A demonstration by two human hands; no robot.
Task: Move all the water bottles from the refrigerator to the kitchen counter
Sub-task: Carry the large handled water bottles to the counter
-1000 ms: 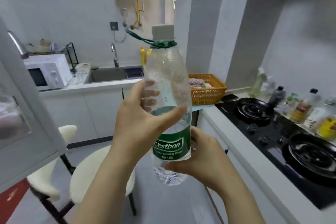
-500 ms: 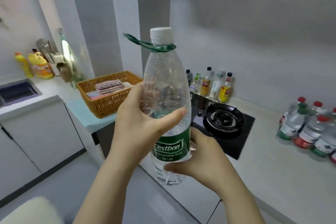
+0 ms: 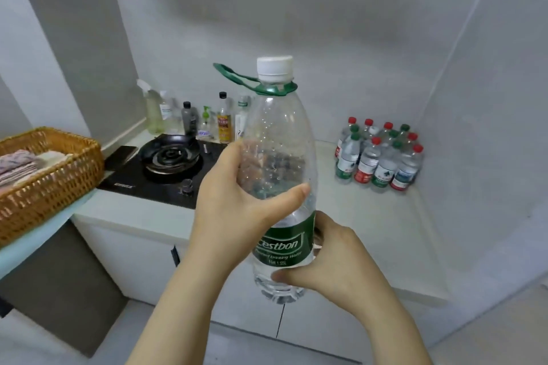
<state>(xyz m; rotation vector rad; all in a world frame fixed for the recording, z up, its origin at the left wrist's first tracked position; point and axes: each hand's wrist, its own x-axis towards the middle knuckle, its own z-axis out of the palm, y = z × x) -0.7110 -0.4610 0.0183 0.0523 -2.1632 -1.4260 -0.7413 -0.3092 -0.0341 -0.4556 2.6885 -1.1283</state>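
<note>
Pale surface (image 3: 385, 210) ahead carries small bottles (image 3: 379, 157). We hold a large water bottle (image 3: 278, 133) upright — left hand (image 3: 234, 210) wrapped round its middle, right hand (image 3: 338, 267) gripping its base.

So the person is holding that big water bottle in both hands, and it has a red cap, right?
Not quite: the cap is white, not red; red caps sit only on some small bottles on the counter. The head view shows this. Both the left hand and the right hand do grip the big water bottle.
</note>
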